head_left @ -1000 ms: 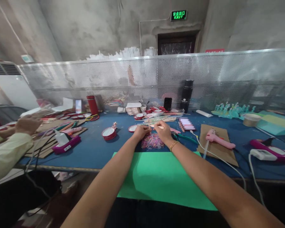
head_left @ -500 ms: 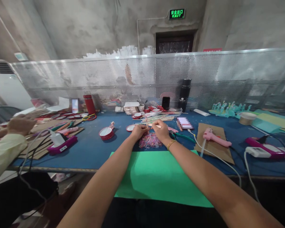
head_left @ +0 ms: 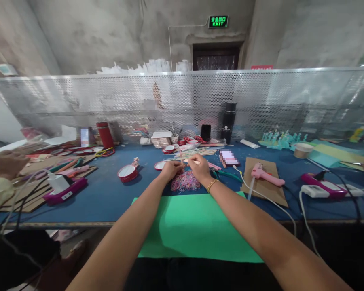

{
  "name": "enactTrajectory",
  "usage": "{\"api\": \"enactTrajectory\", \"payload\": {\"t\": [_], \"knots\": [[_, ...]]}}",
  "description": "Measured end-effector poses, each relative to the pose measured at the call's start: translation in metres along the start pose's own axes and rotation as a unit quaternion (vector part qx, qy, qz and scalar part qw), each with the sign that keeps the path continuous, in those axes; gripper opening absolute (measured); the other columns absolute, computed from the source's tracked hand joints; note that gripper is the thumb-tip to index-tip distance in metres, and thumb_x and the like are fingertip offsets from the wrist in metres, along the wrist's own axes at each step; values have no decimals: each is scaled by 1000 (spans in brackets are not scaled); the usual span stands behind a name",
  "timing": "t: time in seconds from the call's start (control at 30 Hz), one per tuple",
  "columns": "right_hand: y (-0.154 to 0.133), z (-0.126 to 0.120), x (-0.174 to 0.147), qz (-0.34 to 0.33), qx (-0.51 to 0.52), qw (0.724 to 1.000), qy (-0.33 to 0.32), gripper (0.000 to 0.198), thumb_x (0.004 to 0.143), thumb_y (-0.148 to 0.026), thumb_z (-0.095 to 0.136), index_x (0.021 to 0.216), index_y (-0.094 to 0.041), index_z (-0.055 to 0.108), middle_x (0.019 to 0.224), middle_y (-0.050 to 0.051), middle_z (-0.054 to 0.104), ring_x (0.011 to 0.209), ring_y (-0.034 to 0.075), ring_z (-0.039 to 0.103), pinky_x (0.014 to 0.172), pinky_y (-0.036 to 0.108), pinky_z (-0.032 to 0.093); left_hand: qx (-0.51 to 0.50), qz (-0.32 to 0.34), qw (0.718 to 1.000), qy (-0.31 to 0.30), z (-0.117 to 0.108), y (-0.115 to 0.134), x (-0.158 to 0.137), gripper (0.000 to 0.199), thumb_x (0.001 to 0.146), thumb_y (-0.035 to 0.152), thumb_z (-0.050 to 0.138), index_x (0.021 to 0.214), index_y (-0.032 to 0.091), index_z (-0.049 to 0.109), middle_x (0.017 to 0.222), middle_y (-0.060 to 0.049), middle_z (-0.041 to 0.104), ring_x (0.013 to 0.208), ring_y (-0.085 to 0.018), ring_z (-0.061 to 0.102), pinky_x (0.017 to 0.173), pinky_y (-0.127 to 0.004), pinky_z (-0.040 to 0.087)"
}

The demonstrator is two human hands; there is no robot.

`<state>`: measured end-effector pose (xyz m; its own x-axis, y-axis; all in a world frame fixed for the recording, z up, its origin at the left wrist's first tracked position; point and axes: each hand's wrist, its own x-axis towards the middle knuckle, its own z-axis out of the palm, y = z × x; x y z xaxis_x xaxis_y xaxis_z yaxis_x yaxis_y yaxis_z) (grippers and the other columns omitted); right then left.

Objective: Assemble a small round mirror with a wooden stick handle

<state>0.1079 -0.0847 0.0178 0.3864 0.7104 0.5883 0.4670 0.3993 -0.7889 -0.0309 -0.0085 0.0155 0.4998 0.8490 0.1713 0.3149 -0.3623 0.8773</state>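
Right hand grips a pale stick; left hand closed at the fingertips, any piece between them too small to tell. Coloured bands heaped just below both, near the table's front edge. Risk: a low sweep could drag bands onto the green sheet, over that edge; white cable might snag rightward swings. Freer room: leftward, along the front edge.
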Motion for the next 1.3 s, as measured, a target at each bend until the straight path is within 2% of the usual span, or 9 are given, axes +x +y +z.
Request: {"api": "enactTrajectory", "payload": {"t": [0.33,0.63,0.83,1.0,1.3], "knots": [[-6,0,-1,-4,-4,1000,-10,12,73,-29,48,65,-22,54,66,-3,60,66,15,54,65,25,41,-21,-10,1000,6,0,11,-5,46,53,56,70,52,14,53,47,3,48,44,-6,37,45,-21,26],[-9,0,-1,-14,-7,1000,-17,12,73,-29,48,64,-22,52,66,-3,59,65,15,53,65,25,40,-5,-3,1000,9,-1,12,-5,47,55,58,69,53,13,56,47,2,49,45,-6,36,43,-20,26],[-7,-2,0,0,-20,1000,9,12,73,-28,49,64,-22,53,67,-2,60,68,15,53,65,25,40,-3,-6,1000,0,-1,17,-8,44,57,55,68,51,13,55,46,3,49,44,-6,35,44,-21,23],[-7,1,0,-15,-8,1000,-14,12,74,-30,50,65,-22,53,67,-3,60,67,15,53,65,25,40,6,-6,1000,1,-2,17,-7,43,58,55,68,54,13,57,47,3,49,44,-6,35,43,-21,23],[-7,0,0,1,-13,1000,1,12,73,-29,49,64,-23,53,67,-3,60,68,15,54,66,25,41,-9,-14,1000,8,-1,13,-6,43,55,54,70,54,14,56,46,4,49,44,-6,36,43,-20,24]]}}
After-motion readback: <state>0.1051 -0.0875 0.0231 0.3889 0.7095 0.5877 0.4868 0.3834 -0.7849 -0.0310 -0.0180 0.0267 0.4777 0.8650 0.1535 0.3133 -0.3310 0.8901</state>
